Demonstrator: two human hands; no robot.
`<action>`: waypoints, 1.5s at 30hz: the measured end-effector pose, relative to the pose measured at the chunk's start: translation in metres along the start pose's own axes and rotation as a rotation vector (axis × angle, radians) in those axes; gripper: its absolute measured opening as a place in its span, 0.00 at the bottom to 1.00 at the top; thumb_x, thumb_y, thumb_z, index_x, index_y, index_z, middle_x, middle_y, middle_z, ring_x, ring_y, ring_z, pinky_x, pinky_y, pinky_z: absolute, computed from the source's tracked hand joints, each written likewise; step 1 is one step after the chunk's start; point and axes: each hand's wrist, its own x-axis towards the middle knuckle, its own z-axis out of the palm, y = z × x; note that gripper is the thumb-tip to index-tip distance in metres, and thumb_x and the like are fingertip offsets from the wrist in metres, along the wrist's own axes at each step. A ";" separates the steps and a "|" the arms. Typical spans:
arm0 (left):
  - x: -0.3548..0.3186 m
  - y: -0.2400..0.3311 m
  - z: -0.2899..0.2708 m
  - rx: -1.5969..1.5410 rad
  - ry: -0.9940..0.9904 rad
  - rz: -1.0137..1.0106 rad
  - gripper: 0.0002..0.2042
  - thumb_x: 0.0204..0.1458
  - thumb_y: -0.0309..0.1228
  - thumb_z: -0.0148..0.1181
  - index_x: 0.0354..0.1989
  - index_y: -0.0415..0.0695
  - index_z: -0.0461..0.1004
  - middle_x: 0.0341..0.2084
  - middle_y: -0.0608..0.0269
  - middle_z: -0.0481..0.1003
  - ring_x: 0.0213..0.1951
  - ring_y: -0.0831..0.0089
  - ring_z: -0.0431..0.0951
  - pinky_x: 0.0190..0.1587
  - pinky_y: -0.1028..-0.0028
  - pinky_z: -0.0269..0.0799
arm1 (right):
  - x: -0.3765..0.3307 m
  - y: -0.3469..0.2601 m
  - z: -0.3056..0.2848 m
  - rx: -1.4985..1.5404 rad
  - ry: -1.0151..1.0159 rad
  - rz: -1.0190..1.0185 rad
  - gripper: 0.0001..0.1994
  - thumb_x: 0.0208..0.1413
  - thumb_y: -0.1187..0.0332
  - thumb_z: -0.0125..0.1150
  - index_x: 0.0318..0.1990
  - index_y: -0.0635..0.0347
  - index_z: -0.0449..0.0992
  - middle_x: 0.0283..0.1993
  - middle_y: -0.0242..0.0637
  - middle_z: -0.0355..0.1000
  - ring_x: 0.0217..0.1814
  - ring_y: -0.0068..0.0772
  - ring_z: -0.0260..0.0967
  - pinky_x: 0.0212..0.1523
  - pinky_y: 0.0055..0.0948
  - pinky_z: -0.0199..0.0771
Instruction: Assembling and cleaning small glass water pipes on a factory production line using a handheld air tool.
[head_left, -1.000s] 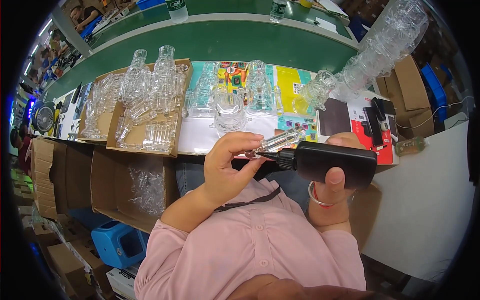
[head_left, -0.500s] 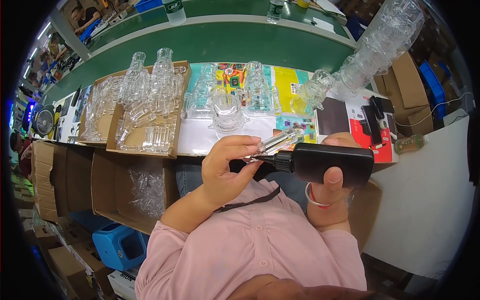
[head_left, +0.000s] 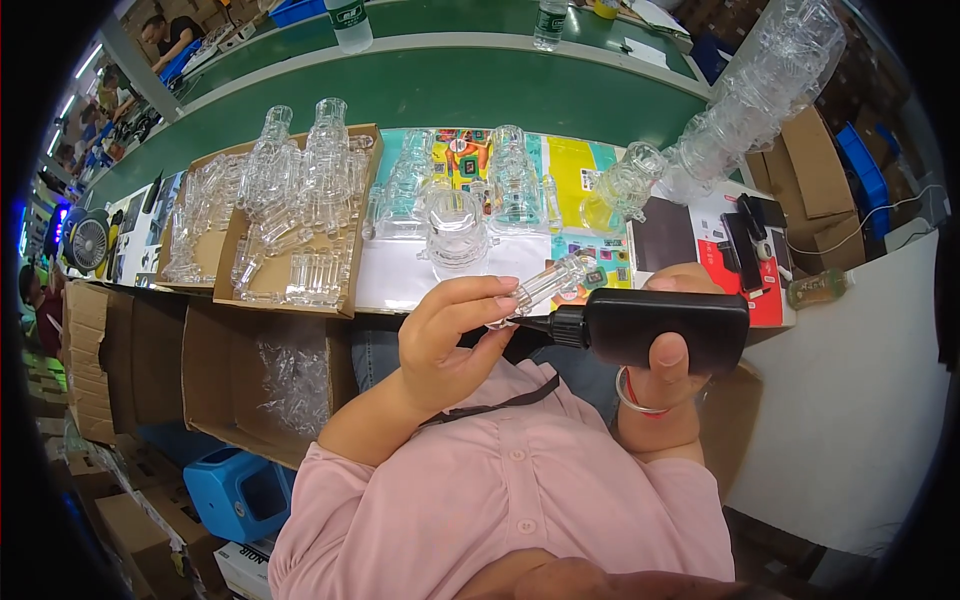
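My left hand pinches a clear glass tube by its near end, the far end slanting up to the right. In my right hand lies a black squeeze bottle, held sideways with its nozzle pointing left. The nozzle tip is at the tube's near end, by my left fingertips; whether it touches the glass I cannot tell. Just beyond my hands a wide clear glass piece stands on white paper. Behind it are taller clear glass pieces on a colourful printed sheet.
At the left, cardboard trays hold several clear glass parts. A carton with clear plastic wrap sits below them. A long stack of clear pieces leans at the right, near dark tools and a small bottle. People work far left.
The glass tube has turned slightly in my left hand, and that hand has shifted a little left. The black bottle stays nearly in place, its nozzle still at the tube's near end.
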 end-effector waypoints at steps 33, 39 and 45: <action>-0.008 0.002 -0.013 -0.935 -0.110 -0.682 0.21 0.41 0.17 0.61 0.43 0.38 0.60 0.41 0.49 0.70 0.45 0.67 0.72 0.47 0.70 0.71 | -0.012 -0.002 -0.029 -0.236 -0.502 -0.708 0.24 0.48 0.57 0.61 0.43 0.67 0.63 0.35 0.44 0.63 0.25 0.32 0.66 0.22 0.25 0.70; -0.009 0.003 -0.011 -0.937 -0.048 -0.803 0.23 0.38 0.28 0.68 0.40 0.38 0.62 0.35 0.47 0.72 0.36 0.64 0.76 0.39 0.70 0.75 | -0.011 0.003 -0.025 -0.155 -0.495 -0.799 0.23 0.43 0.61 0.66 0.41 0.67 0.65 0.34 0.43 0.64 0.24 0.32 0.67 0.21 0.25 0.69; -0.009 0.005 -0.012 -0.837 -0.018 -0.735 0.23 0.38 0.27 0.68 0.40 0.37 0.61 0.35 0.47 0.72 0.37 0.64 0.76 0.41 0.71 0.74 | -0.011 -0.003 -0.023 -0.186 -0.504 -0.779 0.22 0.42 0.62 0.67 0.41 0.66 0.66 0.34 0.43 0.65 0.24 0.33 0.67 0.22 0.26 0.69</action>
